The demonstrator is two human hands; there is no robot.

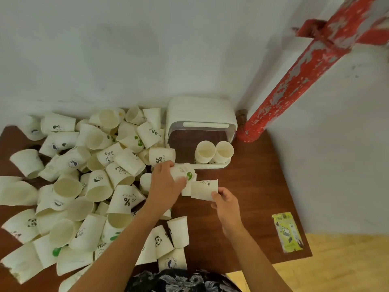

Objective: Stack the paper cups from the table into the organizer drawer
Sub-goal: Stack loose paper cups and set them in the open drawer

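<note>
the paper cup with the green spot (185, 174) lies on its side in the left hand (163, 184), whose fingers curl round it. just beside it, the paper cup marked "hi" (204, 189) is pinched at its lower edge by the right hand (226, 204), and the two cups touch or nearly touch between the hands. these cups look very light and thin, so they will probably squash if squeezed hard; a soft hold round the side, near the stiffer rolled rim, seems best. they look dry and not slippery. one should slide into the other easily if the open mouth faces the bottom of the other. just past the hands, the organizer drawer (212, 165) is pulled out, with two cups in the drawer (213, 152) standing upright. to the left of the left hand a big pile of cups (84, 186) covers the brown table (252, 186). to the right of the right hand lies a small yellow packet (287, 231).
</note>
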